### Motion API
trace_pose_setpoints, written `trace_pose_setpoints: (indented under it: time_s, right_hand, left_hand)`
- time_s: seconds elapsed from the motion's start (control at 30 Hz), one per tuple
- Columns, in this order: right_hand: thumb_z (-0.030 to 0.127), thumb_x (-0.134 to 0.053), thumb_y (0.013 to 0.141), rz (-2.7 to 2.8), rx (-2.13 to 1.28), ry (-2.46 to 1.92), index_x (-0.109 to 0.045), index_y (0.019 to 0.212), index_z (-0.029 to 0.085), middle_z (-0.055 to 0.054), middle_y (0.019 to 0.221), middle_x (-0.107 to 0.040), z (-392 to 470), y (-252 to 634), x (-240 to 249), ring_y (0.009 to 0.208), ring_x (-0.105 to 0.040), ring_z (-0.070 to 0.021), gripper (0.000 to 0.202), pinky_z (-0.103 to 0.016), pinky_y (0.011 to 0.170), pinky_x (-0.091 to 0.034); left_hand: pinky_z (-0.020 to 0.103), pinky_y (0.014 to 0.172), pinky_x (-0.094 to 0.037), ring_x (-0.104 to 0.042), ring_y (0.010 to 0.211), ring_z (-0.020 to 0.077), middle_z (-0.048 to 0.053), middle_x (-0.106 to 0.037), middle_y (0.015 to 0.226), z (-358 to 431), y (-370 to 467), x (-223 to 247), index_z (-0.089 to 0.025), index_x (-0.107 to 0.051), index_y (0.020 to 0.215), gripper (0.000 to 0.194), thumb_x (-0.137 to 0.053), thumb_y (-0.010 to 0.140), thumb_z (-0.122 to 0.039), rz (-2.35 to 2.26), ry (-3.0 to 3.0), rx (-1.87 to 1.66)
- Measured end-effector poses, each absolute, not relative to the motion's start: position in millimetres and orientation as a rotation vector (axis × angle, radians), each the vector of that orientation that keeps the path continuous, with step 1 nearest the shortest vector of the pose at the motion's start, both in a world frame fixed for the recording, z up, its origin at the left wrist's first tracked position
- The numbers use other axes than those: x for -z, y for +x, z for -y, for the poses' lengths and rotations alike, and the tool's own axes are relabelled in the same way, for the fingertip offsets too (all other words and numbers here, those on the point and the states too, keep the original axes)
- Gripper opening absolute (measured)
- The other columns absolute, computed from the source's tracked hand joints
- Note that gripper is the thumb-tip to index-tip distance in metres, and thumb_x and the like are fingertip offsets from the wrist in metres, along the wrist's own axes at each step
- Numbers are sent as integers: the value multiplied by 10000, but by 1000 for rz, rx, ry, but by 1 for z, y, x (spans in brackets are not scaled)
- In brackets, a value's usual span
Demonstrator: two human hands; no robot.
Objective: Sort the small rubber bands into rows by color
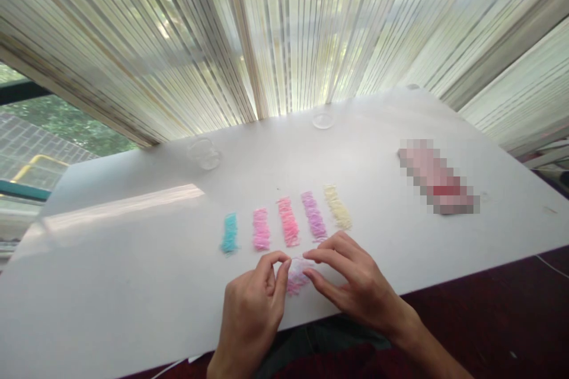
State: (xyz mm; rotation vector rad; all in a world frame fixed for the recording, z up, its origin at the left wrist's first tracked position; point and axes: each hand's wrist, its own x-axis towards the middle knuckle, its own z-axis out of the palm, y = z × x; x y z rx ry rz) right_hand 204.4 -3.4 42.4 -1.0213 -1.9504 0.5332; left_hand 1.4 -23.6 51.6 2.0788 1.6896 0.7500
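Observation:
Near the table's front edge, my left hand (255, 302) pinches the end of a thin strand (297, 258). My right hand (355, 278) is at the strand's other end, its thumb and forefinger apart. Under and between my hands lies a loose pile of pink and lilac pieces (297, 282). Beyond them several bundles of short thin pieces form a row: turquoise (230, 233), pink (261, 229), coral pink (288, 222), purple (314, 217) and pale yellow (338, 207).
The white table (146, 266) stands against striped curtains (284, 29). Two clear round items, one at back left (205, 154) and one at back centre (323, 121), lie on it. A blurred pink packet (435, 174) is at the right.

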Motion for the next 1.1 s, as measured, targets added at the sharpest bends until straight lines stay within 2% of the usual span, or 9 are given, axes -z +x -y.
trace_pose_setpoints:
  time_s: [0.2,0.5,0.7,0.93,1.1]
  right_hand:
    - [116,-637,976,1975,-517,-1021,-691,1003,208,-35,822,-681,2,201,-41,774,-616,-191,109,-325,700,-549]
    - [181,-589,1010,1947,-374,-1256,-712,1005,222,-44,846,-687,2,237,-15,791,-654,-213,130,-354,710,-574]
    - [189,-580,1027,2001,-420,-1268,-703,1049,217,-48,883,-675,0,238,-10,832,-638,-212,128,-359,749,-573]
    - [170,-605,1013,1976,-400,-1272,-675,1083,211,-53,916,-672,1,237,-8,865,-635,-223,107,-368,777,-563]
    - [129,-593,1000,2017,-392,-1225,-672,1025,193,-49,867,-646,8,233,-13,820,-608,-215,105,-360,728,-552]
  left_hand:
    - [201,469,-339,-463,383,79,-71,-526,511,26,6,-50,-175,-711,963,334,-446,1079,-339,-1660,2331,-794]
    - [213,448,-342,-490,377,79,-69,-516,477,36,-14,-36,-142,-766,993,402,-463,1082,-390,-1754,2429,-852]
    - [207,442,-357,-475,350,63,-63,-576,500,46,-22,-27,-145,-773,972,428,-453,1087,-406,-1788,2440,-850]
    - [226,423,-344,-457,341,69,-54,-601,512,45,-19,-30,-143,-778,957,436,-454,1085,-405,-1745,2450,-899]
    - [216,424,-349,-472,351,66,-48,-618,529,46,-17,-30,-143,-775,949,423,-462,1082,-395,-1733,2422,-908]
